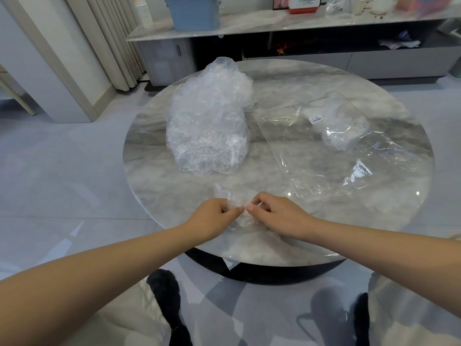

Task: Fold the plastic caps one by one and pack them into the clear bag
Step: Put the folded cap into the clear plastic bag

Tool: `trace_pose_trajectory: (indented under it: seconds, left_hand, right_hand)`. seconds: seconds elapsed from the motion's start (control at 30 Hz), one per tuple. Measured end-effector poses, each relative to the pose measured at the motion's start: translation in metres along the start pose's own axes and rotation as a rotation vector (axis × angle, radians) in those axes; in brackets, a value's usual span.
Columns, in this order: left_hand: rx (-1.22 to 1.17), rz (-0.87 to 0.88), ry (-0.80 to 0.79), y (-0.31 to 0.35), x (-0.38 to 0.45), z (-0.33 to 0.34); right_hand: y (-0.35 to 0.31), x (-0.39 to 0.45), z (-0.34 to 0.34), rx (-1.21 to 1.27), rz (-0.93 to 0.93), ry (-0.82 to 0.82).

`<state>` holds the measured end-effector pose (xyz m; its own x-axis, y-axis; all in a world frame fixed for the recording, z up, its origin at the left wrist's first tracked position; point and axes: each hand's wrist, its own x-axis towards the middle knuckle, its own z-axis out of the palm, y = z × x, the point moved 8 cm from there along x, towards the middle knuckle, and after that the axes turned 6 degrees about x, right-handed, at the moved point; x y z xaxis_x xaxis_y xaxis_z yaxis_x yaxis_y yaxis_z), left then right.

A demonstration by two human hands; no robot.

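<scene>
Round marble-look table (274, 78) on a dark base, standing on a pale tiled floor; behind it, a long low cabinet (324, 61) with a stone-patterned top carrying a blue plastic bin (195, 12) and a red-and-white Panasonic box (307, 3). Beige curtain (109, 38) hanging at the far left.

On the left half of the tabletop, a tall heap of crumpled plastic caps (208, 126), loose and translucent, piled well above the surface. To the right of the heap, just beside it, a clear bag (331, 151) lying flat and wrinkled, mouth toward the near edge; inside its far end, a small white bundle of folded caps (343, 132), with a barcode sticker (315, 119) on the bag near it.

At the near edge, close in front of the heap, a single plastic cap (240, 203) bunched between both hands. Left hand (212, 216) with fingers curled, thumb and forefinger pinching the cap's film. Right hand (272, 212) likewise curled, thumb tip nearly meeting the left thumb, fingers nipping the same cap from the other side. Both wrists low over the tabletop, forearms bare and reaching in from the bottom corners.

Below the table edge, light trousers and dark shoes (167, 290) on the tiles.
</scene>
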<state>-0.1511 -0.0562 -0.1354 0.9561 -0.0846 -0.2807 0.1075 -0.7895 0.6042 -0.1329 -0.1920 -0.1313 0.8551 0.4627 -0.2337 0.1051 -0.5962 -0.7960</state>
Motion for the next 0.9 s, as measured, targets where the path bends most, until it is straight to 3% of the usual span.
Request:
trace_pose_trajectory:
  seconds: [0.23, 0.4, 0.5, 0.57, 0.67, 0.77, 0.9]
  left_hand:
    - [0.035, -0.04, 0.201, -0.005, 0.011, -0.016]
    - [-0.127, -0.125, 0.189, -0.017, 0.015, -0.015]
    - [-0.007, -0.08, 0.193, -0.014, 0.008, -0.014]
    - [0.217, 0.087, 0.333, -0.002, 0.002, -0.021]
    - [0.557, 0.548, 0.526, 0.034, -0.012, -0.023]
    - [0.652, 0.728, 0.32, 0.039, -0.015, 0.0]
    - [0.761, 0.611, 0.032, 0.024, -0.014, 0.027]
  right_hand:
    - [-0.002, 0.006, 0.001, -0.194, -0.05, 0.051]
    - [0.002, 0.01, -0.002, -0.247, -0.035, 0.059]
    - [0.002, 0.009, 0.001, -0.22, -0.02, 0.029]
    - [0.002, 0.009, 0.003, -0.203, -0.016, 0.023]
    - [0.004, 0.01, 0.0, -0.161, 0.018, 0.031]
    - [0.008, 0.011, -0.003, -0.123, 0.054, 0.031]
    - [0.011, 0.01, -0.002, -0.123, 0.074, 0.014]
